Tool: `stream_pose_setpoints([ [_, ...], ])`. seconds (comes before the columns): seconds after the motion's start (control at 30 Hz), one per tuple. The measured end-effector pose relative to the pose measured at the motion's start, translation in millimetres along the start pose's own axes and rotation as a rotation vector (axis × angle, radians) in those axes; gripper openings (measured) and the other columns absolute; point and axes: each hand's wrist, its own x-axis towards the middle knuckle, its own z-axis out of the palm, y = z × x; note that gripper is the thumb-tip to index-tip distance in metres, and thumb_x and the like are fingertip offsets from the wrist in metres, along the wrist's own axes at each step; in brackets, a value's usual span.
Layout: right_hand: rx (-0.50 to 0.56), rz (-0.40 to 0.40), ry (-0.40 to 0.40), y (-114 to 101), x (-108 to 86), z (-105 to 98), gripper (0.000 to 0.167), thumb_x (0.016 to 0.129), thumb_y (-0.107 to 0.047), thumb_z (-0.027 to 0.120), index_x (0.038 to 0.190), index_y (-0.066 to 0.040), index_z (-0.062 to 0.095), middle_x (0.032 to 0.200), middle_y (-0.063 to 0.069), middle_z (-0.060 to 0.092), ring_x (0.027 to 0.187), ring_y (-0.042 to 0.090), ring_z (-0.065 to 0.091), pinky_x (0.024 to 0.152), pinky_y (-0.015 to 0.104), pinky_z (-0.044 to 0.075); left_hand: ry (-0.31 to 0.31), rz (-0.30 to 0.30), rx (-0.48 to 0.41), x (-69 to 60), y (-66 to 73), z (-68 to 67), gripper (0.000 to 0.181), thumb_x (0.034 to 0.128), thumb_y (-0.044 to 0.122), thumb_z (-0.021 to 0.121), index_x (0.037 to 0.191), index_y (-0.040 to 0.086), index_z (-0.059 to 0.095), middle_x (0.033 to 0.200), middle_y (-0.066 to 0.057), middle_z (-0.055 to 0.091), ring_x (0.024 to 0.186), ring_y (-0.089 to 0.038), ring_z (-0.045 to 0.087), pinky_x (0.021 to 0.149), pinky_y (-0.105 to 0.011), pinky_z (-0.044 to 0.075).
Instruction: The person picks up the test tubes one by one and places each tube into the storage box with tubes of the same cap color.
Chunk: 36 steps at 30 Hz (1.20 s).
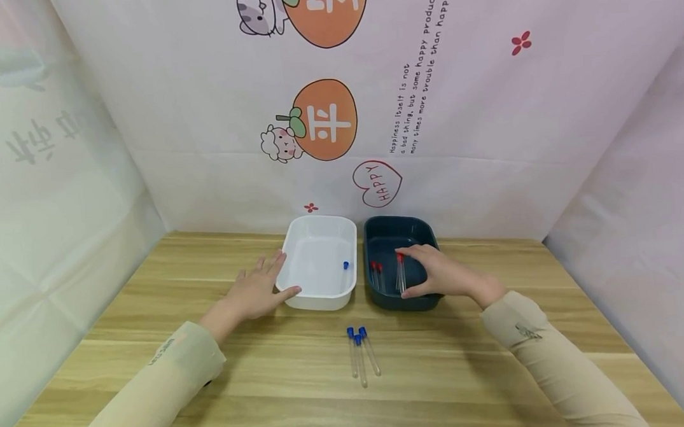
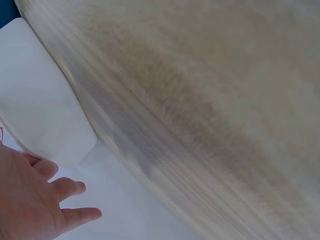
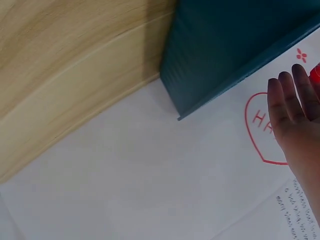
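Observation:
My right hand [image 1: 444,269] is over the dark teal bin [image 1: 406,305] and holds a red-capped test tube [image 1: 401,271] between fingers and thumb. The red cap [image 3: 315,75] shows beside the fingertips in the right wrist view. Inside that bin lie other red-capped tubes [image 1: 377,270]. My left hand [image 1: 255,292] rests at the left side of the white bin [image 1: 323,302], its fingers spread along the rim and its thumb near the front corner. One blue-capped tube [image 1: 346,265] lies within the white bin, against its right wall.
Three blue-capped test tubes [image 1: 360,359] lie together on the wooden table [image 1: 304,393], in front of the two bins. Behind the bins hangs a printed cloth backdrop [image 1: 461,195], with further cloth on both sides.

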Motion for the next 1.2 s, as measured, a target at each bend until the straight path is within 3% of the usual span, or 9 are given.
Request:
stream_pose_setpoints([
  [0.37, 0.006, -0.011, 0.005, 9, 13.2, 4, 0.094, 0.084, -0.042, 0.085, 0.153, 0.005, 0.041, 0.151, 0.029, 0.044, 0.138, 0.047, 0.038, 0.11, 0.062, 0.036, -0.001, -0.007, 0.004, -0.3, 0.2, 0.5, 0.096, 0.0994, 0.069, 0.045, 0.164, 0.005, 0.016, 0.169, -0.012, 0.017, 0.152, -0.046, 0.015, 0.113, -0.075, 0.013],
  [0.6, -0.001, 0.006, -0.007, 9, 16.4, 6, 0.093, 0.084, -0.041, 0.085, 0.153, 0.004, 0.041, 0.152, 0.03, 0.043, 0.144, 0.052, 0.03, 0.114, 0.065, 0.03, 0.0, -0.004, 0.007, -0.2, 2.1, -1.3, 0.098, 0.0986, 0.071, 0.044, 0.164, 0.004, 0.017, 0.169, -0.013, 0.018, 0.152, -0.047, 0.016, 0.113, -0.075, 0.013],
  [1.2, -0.077, -0.001, -0.029, 21, 29.4, 14, 0.09, 0.085, -0.042, 0.084, 0.149, 0.007, 0.045, 0.145, 0.03, 0.05, 0.135, 0.046, 0.044, 0.109, 0.059, 0.04, -0.003, -0.006, -0.004, -1.2, 1.5, -0.7, 0.096, 0.099, 0.069, 0.046, 0.164, 0.005, 0.016, 0.169, -0.012, 0.017, 0.152, -0.047, 0.015, 0.114, -0.075, 0.012],
])
